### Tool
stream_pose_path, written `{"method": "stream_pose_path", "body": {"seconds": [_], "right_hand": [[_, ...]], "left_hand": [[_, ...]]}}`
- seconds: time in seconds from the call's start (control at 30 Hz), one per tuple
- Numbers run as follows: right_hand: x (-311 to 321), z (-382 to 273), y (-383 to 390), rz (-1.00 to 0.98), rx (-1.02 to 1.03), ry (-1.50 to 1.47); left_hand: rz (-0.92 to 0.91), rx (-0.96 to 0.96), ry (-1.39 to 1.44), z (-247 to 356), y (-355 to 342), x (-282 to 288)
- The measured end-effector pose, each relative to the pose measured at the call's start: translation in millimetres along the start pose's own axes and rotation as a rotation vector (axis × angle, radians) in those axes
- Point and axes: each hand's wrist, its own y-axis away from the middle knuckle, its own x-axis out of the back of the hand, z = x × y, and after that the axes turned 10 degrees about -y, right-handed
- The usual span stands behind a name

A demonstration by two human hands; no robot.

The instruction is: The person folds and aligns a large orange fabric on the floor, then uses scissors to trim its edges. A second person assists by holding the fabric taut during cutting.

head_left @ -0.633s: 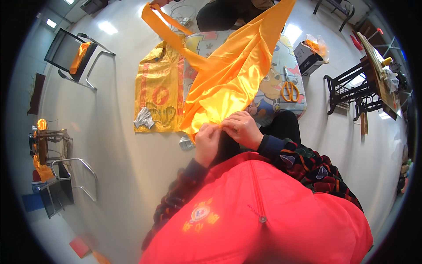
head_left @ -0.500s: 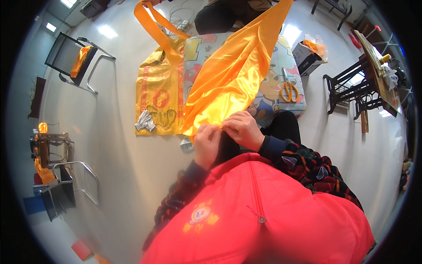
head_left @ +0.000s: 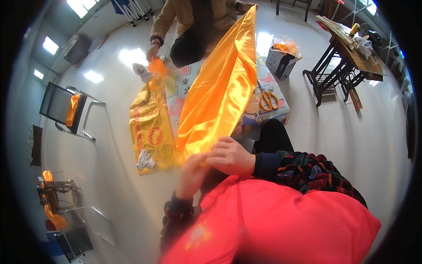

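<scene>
Shiny orange satin cloth (head_left: 220, 97) stretches from my lap up and away over a low padded table. My right hand (head_left: 231, 156) is closed on its near edge, with the fingers bent in a pinch. Beside it, touching, my left hand (head_left: 191, 177) grips the same edge; motion blurs it slightly. A person across from me holds the cloth's far corner with one hand (head_left: 248, 7). That person's other hand (head_left: 153, 52) is at a blurred orange strip (head_left: 157, 72) above a yellow woven sack (head_left: 149, 114).
Orange-handled scissors (head_left: 268, 101) lie on the cartoon-print cover (head_left: 281, 112), right of the cloth. Crumpled grey-white fabric (head_left: 145, 160) rests on the sack's near end. A box (head_left: 281, 61) with orange material stands beyond. Chairs (head_left: 61, 105) and a sewing table (head_left: 347, 46) flank the space.
The view has shifted, showing more of the person opposite. The orange strip has dropped from its raised loop toward the sack. My hands still grip the cloth's near edge.
</scene>
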Motion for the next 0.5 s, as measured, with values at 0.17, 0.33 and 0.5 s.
{"method": "stream_pose_path", "body": {"seconds": [0.17, 0.33, 0.5], "right_hand": [[5, -10, -6, 0.001, 0.101, 0.02], [15, -12, -7, 0.083, 0.031, -0.008], [23, 2, -1, 0.139, -0.182, -0.009]], "left_hand": [[0.139, 0.048, -0.229, 25, 12, 8], [0.419, -0.046, -0.24, 26, 27, 16], [0.519, -0.005, -0.069, 15, 31, 11]]}}
